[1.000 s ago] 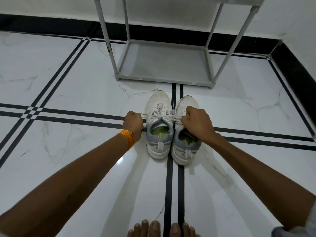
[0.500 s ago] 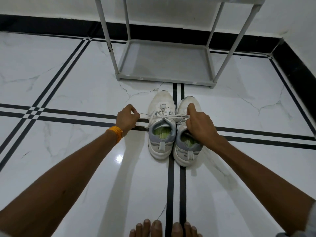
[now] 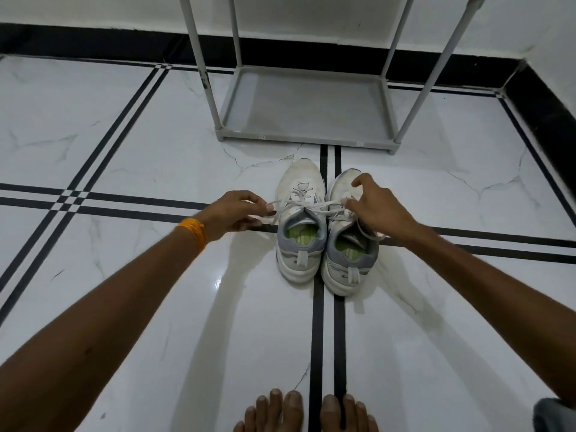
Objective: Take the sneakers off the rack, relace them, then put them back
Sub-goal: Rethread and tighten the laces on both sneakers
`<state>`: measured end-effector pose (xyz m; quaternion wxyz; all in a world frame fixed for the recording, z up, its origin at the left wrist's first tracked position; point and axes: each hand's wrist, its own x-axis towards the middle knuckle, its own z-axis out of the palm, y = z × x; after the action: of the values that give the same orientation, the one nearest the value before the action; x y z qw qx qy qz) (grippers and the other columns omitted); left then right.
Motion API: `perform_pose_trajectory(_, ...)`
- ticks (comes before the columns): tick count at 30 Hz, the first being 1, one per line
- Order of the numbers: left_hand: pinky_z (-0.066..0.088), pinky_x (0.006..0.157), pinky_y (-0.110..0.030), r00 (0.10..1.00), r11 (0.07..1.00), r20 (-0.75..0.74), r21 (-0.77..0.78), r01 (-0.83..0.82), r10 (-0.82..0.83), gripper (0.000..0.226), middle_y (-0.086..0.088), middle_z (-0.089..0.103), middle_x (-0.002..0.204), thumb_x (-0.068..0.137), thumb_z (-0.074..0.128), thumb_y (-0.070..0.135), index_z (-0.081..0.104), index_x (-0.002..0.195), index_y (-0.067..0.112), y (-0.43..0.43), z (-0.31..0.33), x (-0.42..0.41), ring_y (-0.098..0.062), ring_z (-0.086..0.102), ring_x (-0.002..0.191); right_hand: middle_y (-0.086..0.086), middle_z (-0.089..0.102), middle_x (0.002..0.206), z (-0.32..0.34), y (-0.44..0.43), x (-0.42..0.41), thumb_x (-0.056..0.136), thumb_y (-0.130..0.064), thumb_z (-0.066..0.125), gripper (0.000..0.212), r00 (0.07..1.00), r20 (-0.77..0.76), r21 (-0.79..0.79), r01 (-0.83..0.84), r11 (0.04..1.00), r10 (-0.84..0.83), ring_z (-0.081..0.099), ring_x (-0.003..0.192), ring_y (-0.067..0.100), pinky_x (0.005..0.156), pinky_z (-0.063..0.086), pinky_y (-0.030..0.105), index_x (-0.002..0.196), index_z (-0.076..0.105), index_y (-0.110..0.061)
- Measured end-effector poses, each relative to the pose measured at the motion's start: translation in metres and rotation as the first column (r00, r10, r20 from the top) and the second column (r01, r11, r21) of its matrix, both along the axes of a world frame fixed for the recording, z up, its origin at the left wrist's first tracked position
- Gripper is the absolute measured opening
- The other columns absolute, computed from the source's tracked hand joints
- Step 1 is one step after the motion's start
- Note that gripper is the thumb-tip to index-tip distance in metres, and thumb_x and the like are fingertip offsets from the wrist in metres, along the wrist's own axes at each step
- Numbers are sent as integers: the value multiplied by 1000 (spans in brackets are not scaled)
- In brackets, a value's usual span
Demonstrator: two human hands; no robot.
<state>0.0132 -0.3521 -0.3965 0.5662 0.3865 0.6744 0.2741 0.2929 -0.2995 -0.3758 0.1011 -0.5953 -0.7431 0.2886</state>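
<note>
Both hands have loosened from fists since a second ago, the lace now slacker. On the marble floor (image 3: pixel 131 169), before the grey rack (image 3: pixel 307 104), two white sneakers (image 3: pixel 324 232) stand side by side. The left hand (image 3: pixel 232 213) pinches one end of the lace (image 3: pixel 307 207); the right hand (image 3: pixel 378 210), fingers partly spread, pinches the other.

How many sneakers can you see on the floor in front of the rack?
2. The left sneaker and the right sneaker stand side by side on the floor, before the rack.
</note>
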Motion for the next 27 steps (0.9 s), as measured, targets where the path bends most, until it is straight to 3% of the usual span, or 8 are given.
perform_pose_trajectory(2,54,83,-31,998,998,0,19,58,-58,42,-1,71,106,79,78,28,64,115,14,2,13,-10,-17,67,92,16,58,129,20,2,-4,95,-51,47,62,989,-98,-83,101,991,-109,59,111,33,88,43,37,143,31,-16)
perform_pose_trajectory(4,53,79,-29,978,973,-203,229,8,39,41,1,64,118,81,76,24,61,119,19,10,18,-4,-19,64,98,18,49,139,34,-2,-14,95,-53,44,65,992,-80,88,109,990,-102,56,118,34,93,42,39,146,29,-16)
perform_pose_trajectory(7,53,82,-29,906,829,-423,502,247,-14,44,3,56,134,87,64,14,56,130,22,16,19,35,-21,61,96,14,52,132,32,-19,-43,97,-38,53,51,991,68,232,-126,964,113,57,112,29,88,45,38,140,41,-13)
perform_pose_trajectory(10,48,100,-37,679,687,-697,377,621,-231,43,-4,55,139,95,53,15,51,138,18,18,0,58,-25,58,116,12,63,110,6,-32,-60,96,-24,54,28,923,265,225,-339,913,277,63,94,26,71,42,30,120,58,-10)
perform_pose_trajectory(14,52,89,-41,427,614,-868,196,765,-254,39,-12,53,129,99,49,21,51,137,13,14,-12,51,-33,61,102,17,63,103,-7,-32,-53,92,-4,54,15,819,474,224,-466,856,322,64,91,34,67,38,33,103,63,-5)
perform_pose_trajectory(20,51,89,-44,507,682,-834,242,690,-217,36,-15,57,118,98,50,21,51,132,10,3,-23,46,-33,60,100,22,68,85,-11,-20,-46,91,-7,54,17,911,288,147,-348,926,296,64,79,35,63,37,31,81,67,-2)
perform_pose_trajectory(23,52,71,-40,417,639,-896,233,733,-152,22,-12,60,106,95,56,21,55,114,10,-2,-21,44,-32,63,85,22,68,81,-7,-18,-43,88,-1,52,18,934,244,163,-304,939,260,62,74,35,61,34,31,73,62,-5)
perform_pose_trajectory(27,34,57,-31,275,575,-953,155,803,-127,21,-15,60,100,88,65,14,59,106,6,-4,-13,34,-32,59,71,21,68,92,-3,-24,-39,80,8,53,15,875,369,176,-398,900,315,63,85,34,65,28,30,82,63,-3)
